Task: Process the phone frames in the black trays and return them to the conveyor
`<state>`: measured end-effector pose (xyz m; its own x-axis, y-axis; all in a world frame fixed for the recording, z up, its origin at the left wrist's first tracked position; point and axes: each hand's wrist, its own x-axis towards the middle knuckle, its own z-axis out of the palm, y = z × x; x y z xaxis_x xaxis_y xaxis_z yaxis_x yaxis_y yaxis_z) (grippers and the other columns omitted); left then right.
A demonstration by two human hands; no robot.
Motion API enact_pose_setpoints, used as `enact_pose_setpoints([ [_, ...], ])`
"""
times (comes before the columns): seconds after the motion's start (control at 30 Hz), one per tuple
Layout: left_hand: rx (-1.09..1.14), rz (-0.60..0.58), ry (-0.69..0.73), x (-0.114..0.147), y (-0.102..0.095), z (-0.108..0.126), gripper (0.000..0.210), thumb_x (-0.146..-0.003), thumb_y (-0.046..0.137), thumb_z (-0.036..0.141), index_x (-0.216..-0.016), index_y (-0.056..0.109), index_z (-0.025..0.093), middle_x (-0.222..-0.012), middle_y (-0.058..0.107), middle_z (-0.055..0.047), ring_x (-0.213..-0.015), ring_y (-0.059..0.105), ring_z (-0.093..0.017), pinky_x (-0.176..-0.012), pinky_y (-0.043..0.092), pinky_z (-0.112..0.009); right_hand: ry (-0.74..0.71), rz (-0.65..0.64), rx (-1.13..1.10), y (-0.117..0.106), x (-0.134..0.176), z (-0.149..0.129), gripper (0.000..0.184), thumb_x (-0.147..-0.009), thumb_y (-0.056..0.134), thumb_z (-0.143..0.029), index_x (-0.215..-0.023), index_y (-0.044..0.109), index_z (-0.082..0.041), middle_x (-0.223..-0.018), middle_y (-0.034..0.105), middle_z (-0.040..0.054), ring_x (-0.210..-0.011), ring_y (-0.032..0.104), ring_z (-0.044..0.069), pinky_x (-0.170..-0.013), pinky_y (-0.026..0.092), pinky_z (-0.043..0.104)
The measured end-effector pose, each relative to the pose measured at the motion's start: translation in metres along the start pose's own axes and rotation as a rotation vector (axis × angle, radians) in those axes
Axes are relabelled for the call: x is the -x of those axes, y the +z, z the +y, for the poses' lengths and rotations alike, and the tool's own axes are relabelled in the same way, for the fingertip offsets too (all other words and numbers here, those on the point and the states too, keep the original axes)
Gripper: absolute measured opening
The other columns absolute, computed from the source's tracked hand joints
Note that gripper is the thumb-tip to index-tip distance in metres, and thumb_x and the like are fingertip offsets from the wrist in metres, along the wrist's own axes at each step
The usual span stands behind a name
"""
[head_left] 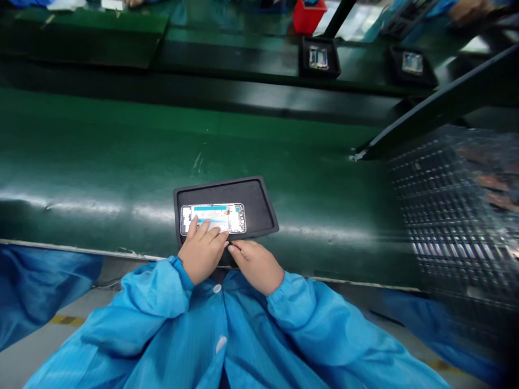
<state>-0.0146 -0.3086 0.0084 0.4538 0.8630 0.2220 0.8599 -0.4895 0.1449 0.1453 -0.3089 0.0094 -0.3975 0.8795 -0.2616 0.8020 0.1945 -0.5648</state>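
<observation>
Black tray [259,208] holds phone frame [213,218]; left hand [201,251] fingers spread flat on frame (no grasp); right hand [256,265] loosely curled at tray edge, empty.

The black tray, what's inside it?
Inside the black tray lies an opened phone, flat along its near side. The left hand rests its fingers on the phone and hides that part. The right hand covers the tray's near edge.
</observation>
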Motion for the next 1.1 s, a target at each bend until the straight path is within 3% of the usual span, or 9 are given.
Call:
enact_pose_setpoints([
  [0.13, -0.023, -0.03, 0.004, -0.003, 0.005, 0.0, 0.024, -0.085, 0.044, 0.023, -0.099, 0.062, 0.017, -0.096, 0.062, -0.007, -0.103, 0.048, -0.029, -0.099, 0.023, -0.054, -0.004, -0.027, -0.014, -0.003, -0.003, 0.0, 0.024, -0.09, 0.038, -0.027, -0.088, 0.06, -0.019, -0.084, 0.061, 0.0037, -0.08, 0.054, 0.017, -0.071, 0.037, 0.028],
  [0.23, -0.01, -0.042, 0.051, -0.004, 0.006, 0.001, 0.024, -0.085, 0.043, 0.02, -0.097, 0.063, 0.018, -0.094, 0.063, -0.006, -0.103, 0.049, -0.028, -0.1, 0.019, -0.056, 0.054, -0.045, -0.236, -0.007, -0.008, 0.003, 0.025, -0.089, 0.038, -0.026, -0.08, 0.06, -0.017, -0.079, 0.061, 0.0028, -0.076, 0.053, 0.016, -0.068, 0.037, 0.026],
  [0.43, 0.063, 0.04, 0.069, -0.009, 0.011, 0.001, 0.023, -0.085, 0.041, 0.019, -0.08, 0.063, 0.017, -0.066, 0.06, -0.002, -0.083, 0.053, -0.02, -0.1, 0.026, -0.05, 0.567, -0.262, -0.972, -0.014, -0.021, 0.003, 0.022, -0.086, 0.042, -0.032, -0.08, 0.054, -0.015, -0.073, 0.055, 0.0006, -0.051, 0.045, 0.009, -0.038, 0.032, 0.019],
  [0.53, 0.057, 0.099, 0.051, -0.013, 0.012, 0.001, 0.024, -0.085, 0.041, 0.018, -0.074, 0.062, 0.017, -0.063, 0.058, -0.002, -0.078, 0.052, -0.018, -0.097, 0.032, -0.045, 0.674, -0.262, -1.155, -0.015, -0.025, 0.0, 0.019, -0.085, 0.043, -0.03, -0.081, 0.051, -0.014, -0.067, 0.051, -0.0008, -0.044, 0.04, 0.007, -0.032, 0.028, 0.016],
  [0.63, 0.025, 0.117, 0.02, -0.018, 0.013, 0.003, 0.023, -0.084, 0.041, 0.017, -0.072, 0.061, 0.016, -0.062, 0.057, -0.003, -0.078, 0.052, -0.019, -0.095, 0.033, -0.045, 0.69, -0.106, -1.177, -0.019, -0.028, 0.002, 0.02, -0.085, 0.043, -0.031, -0.092, 0.051, -0.014, -0.063, 0.049, -0.0023, -0.042, 0.041, 0.007, -0.03, 0.028, 0.016],
  [0.73, -0.037, 0.061, 0.024, -0.024, 0.015, 0.004, 0.019, -0.08, 0.044, 0.014, -0.073, 0.061, 0.015, -0.067, 0.058, -0.005, -0.087, 0.051, -0.023, -0.097, 0.028, -0.051, 0.585, 0.187, -1.159, -0.024, -0.031, 0.008, 0.035, -0.082, 0.048, -0.037, -0.111, 0.046, -0.016, -0.066, 0.052, -0.0025, -0.046, 0.046, 0.008, -0.034, 0.035, 0.017],
  [0.83, -0.087, 0.033, 0.03, -0.028, 0.017, 0.003, 0.017, -0.078, 0.045, 0.011, -0.073, 0.061, 0.014, -0.069, 0.059, -0.006, -0.092, 0.05, -0.025, -0.099, 0.023, -0.055, 0.451, 0.479, -1.074, -0.024, -0.036, 0.013, 0.045, -0.081, 0.046, -0.047, -0.114, 0.045, -0.015, -0.072, 0.057, 0.0005, -0.053, 0.052, 0.01, -0.046, 0.044, 0.021],
  [0.97, -0.081, 0.051, 0.026, -0.03, 0.019, 0.001, 0.016, -0.078, 0.047, 0.011, -0.073, 0.061, 0.015, -0.068, 0.06, -0.005, -0.091, 0.052, -0.025, -0.1, 0.019, -0.057, 0.223, 0.793, -0.808, -0.01, -0.041, 0.018, 0.036, -0.087, 0.037, -0.044, -0.105, 0.05, -0.016, -0.078, 0.062, 0.0032, -0.069, 0.057, 0.014, -0.066, 0.048, 0.03],
  [1.1, -0.063, 0.051, 0.028, -0.031, 0.018, 0.001, 0.017, -0.079, 0.047, 0.011, -0.072, 0.061, 0.015, -0.068, 0.061, -0.004, -0.09, 0.053, -0.024, -0.1, 0.018, -0.057, 0.002, 0.909, -0.734, 0.008, -0.042, 0.022, 0.024, -0.089, 0.036, -0.034, -0.104, 0.047, -0.018, -0.082, 0.063, 0.0033, -0.071, 0.059, 0.014, -0.067, 0.049, 0.031],
])
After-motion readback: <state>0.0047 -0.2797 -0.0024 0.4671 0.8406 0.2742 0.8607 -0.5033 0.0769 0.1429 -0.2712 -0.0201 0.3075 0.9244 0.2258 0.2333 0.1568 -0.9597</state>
